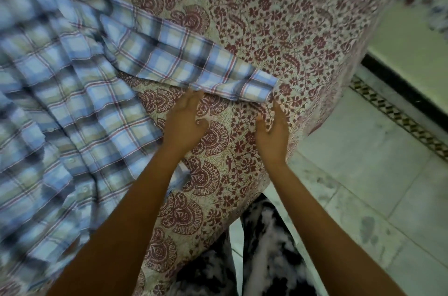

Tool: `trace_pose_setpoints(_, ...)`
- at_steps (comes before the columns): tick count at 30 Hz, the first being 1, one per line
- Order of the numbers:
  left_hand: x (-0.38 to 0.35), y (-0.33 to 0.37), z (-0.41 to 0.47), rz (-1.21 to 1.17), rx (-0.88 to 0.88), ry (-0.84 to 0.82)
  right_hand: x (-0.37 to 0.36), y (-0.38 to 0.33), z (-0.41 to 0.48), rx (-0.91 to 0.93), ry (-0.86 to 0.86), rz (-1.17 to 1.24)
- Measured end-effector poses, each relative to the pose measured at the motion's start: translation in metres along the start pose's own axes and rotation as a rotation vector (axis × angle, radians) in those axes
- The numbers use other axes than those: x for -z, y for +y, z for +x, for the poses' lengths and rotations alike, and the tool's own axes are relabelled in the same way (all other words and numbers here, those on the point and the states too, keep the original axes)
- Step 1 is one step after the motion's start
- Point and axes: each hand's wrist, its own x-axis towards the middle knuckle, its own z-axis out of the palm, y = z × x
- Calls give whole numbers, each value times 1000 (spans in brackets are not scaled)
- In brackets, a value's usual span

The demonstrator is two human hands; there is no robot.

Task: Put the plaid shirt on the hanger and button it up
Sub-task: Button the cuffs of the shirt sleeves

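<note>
Left hand (184, 122) loosely open, fingertips at the sleeve (194, 63) of the plaid shirt (60, 101), right hand (271, 133) pinching the printed bedsheet (278, 29), shirt spread flat on the bed, tiled floor (363, 186) beyond.

Bed (278, 36) under floral bedspread (maroon print), plaid shirt (72, 101) spread flat on it

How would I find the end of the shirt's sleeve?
Look at the bed's red flowered sheet. The plaid shirt lies on its left, and one sleeve stretches right. Its folded cuff ends just above the two hands, the only checked patch among flowers.
</note>
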Motion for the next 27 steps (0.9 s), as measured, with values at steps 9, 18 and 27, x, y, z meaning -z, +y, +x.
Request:
trace_pose_setpoints(9, 42, 29, -144, -143, 53, 191, 27, -37, -105, 400, -171, -174)
trace_pose_setpoints(18, 65, 51, -239, -43, 218, 402, 68, -56, -164, 588, -222, -222)
trace_pose_setpoints(27, 99, 48, -316, -33, 321, 584, 64, -80, -237, 733, -379, -248)
